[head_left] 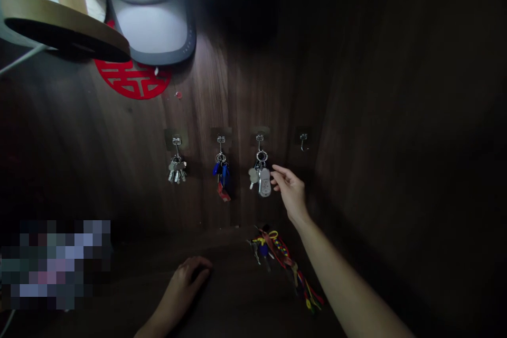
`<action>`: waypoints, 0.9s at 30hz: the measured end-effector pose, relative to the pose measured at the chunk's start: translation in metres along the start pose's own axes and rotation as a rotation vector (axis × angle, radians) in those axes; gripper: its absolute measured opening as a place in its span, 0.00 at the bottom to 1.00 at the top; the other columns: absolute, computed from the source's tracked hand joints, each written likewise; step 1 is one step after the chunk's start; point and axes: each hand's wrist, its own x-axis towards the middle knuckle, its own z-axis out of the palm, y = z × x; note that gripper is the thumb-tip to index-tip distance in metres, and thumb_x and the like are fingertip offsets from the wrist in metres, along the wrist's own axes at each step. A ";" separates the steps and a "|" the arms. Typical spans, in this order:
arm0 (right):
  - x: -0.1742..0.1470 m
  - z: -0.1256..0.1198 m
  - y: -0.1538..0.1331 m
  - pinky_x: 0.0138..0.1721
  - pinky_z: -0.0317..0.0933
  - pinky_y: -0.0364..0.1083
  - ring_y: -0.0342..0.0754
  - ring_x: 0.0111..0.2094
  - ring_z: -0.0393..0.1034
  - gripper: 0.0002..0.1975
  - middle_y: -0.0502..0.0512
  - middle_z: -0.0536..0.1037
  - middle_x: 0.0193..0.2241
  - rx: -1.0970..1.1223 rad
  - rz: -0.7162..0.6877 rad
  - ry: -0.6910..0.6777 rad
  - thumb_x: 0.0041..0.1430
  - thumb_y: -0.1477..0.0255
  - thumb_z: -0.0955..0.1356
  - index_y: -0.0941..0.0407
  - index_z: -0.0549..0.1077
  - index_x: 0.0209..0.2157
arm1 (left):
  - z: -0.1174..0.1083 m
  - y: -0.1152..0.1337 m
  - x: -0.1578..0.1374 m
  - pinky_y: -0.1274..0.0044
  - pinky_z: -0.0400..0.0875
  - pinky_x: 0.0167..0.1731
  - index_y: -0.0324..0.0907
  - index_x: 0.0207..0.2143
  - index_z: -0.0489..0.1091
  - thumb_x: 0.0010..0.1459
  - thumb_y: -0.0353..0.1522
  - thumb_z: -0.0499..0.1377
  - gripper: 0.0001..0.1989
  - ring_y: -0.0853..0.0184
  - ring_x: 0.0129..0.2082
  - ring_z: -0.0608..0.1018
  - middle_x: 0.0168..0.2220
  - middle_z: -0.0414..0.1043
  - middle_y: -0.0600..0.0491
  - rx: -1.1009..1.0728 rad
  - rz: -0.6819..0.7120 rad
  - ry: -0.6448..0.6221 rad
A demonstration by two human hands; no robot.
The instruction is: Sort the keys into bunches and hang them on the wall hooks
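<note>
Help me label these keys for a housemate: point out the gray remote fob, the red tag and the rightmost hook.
Gray remote fob [265, 184]: head view, on its front face.
Red tag [223, 192]: head view, on its middle.
Rightmost hook [303, 138]: head view, on its metal bracket.

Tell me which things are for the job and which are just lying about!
Probably the job: right hand, by the grey fob; left hand; silver keys; blue-and-red bunch; bare hook; colourful cord with keys, below.

Probably just there: red cutout, round base, white cable, grey panel.
</note>
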 end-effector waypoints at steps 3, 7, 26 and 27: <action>-0.015 -0.010 0.009 0.22 0.60 0.40 0.43 0.26 0.68 0.18 0.54 0.77 0.29 -0.004 0.050 -0.030 0.46 0.63 0.69 0.59 0.75 0.38 | -0.001 0.004 -0.001 0.75 0.68 0.43 0.46 0.33 0.71 0.57 0.36 0.52 0.09 0.64 0.39 0.76 0.36 0.76 0.55 0.000 -0.005 0.004; -0.039 -0.025 0.023 0.21 0.60 0.40 0.43 0.25 0.68 0.17 0.55 0.78 0.28 -0.021 0.115 -0.068 0.46 0.62 0.69 0.58 0.76 0.36 | -0.002 0.008 -0.002 0.75 0.68 0.43 0.46 0.33 0.71 0.57 0.36 0.52 0.09 0.64 0.39 0.76 0.36 0.76 0.55 0.004 -0.009 0.005; -0.093 -0.078 0.098 0.37 0.64 0.49 0.51 0.32 0.71 0.11 0.54 0.78 0.30 -0.416 0.121 -0.166 0.49 0.63 0.66 0.54 0.76 0.32 | 0.003 0.006 -0.002 0.75 0.70 0.43 0.46 0.34 0.72 0.56 0.36 0.52 0.09 0.64 0.39 0.77 0.36 0.77 0.55 0.032 -0.007 0.018; -0.094 -0.078 0.099 0.38 0.63 0.50 0.51 0.33 0.71 0.11 0.54 0.78 0.31 -0.472 0.101 -0.200 0.49 0.65 0.66 0.53 0.76 0.34 | 0.004 0.008 -0.003 0.74 0.70 0.43 0.47 0.33 0.72 0.55 0.36 0.52 0.09 0.64 0.39 0.77 0.36 0.77 0.55 0.029 -0.008 0.023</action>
